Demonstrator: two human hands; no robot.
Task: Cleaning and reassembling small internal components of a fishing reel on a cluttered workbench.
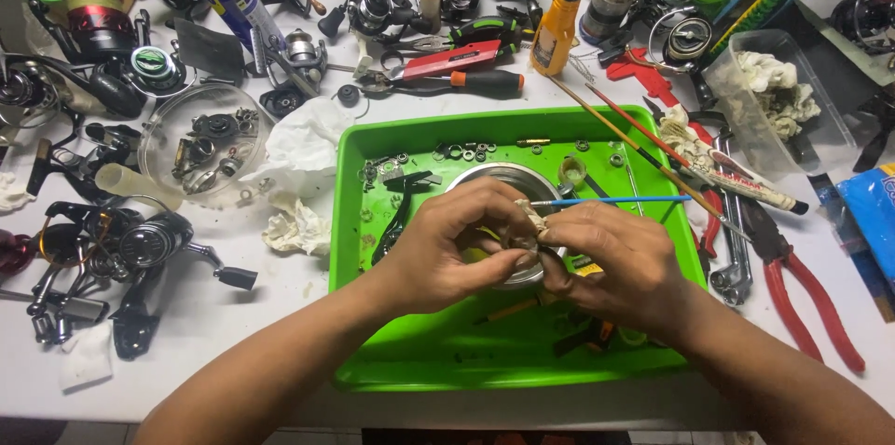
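Fingers of my left hand [457, 249] pinch a small part over the steel bowl [494, 179] in the green tray [373, 314]; my right hand [615, 259] grips a blue-handled brush [606, 200] against it. I judge a slip could drop the part among the loose washers [466, 150], where it could get lost.

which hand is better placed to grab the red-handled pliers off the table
Right, probably. The red-handled pliers lie at the table's right edge, beside the right hand; the left hand would have to cross over it.
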